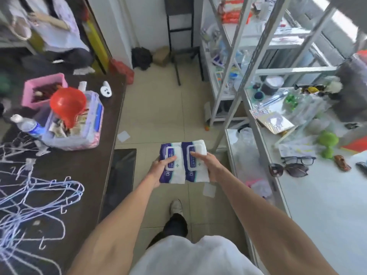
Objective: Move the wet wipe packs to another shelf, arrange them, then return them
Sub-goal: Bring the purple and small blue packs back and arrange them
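Two purple-and-white wet wipe packs are held side by side over the tiled floor, between a dark table and a white metal shelf rack. My left hand point(158, 169) grips the left pack point(172, 176) from its left side, thumb across the white lid. My right hand point(210, 165) grips the right pack point(195, 150) from its right side, thumb on its lid. Both packs lie flat, lids up, touching each other.
The white shelf rack point(256, 124) stands to the right with sunglasses point(288, 169), a green toy point(327, 141) and clutter. On the left, the dark table point(95, 171) bears wire hangers point(35, 195), a pink basket point(43, 90) and a bag with a red funnel point(67, 106). Another person point(49, 26) is at the far left.
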`<state>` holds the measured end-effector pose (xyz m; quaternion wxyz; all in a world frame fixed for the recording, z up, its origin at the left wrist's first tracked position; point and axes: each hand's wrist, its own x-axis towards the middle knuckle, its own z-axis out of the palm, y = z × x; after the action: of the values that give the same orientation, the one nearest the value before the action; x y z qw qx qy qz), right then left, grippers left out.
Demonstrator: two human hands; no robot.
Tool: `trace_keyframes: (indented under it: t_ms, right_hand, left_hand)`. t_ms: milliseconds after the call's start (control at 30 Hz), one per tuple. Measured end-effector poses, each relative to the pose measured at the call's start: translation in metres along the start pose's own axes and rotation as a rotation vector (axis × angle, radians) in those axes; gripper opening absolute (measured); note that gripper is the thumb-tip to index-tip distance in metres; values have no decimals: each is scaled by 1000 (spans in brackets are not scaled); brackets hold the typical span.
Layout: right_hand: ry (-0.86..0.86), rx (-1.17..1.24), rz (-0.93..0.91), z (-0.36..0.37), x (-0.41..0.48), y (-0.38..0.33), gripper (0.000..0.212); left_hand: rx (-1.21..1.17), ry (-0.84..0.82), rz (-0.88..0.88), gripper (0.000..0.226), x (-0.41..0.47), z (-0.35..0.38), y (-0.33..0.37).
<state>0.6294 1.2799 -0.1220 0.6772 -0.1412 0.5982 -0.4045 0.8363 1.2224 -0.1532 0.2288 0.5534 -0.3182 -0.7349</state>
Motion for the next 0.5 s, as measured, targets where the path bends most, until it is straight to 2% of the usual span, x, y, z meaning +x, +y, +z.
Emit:
trace_keyframes:
  t_ms: [133,367,500]
  right_hand:
    - [1,-46,28,22,39,-32,53]
    - [-8,17,49,52,86,-96,22]
    - [11,1,75,65,122,-129,27]
  left_hand:
    - [-24,10,-34,47,35,-20,28]
    - [19,-62,33,40,98,-37,119]
    - [-23,-52,54,42,130,-42,148]
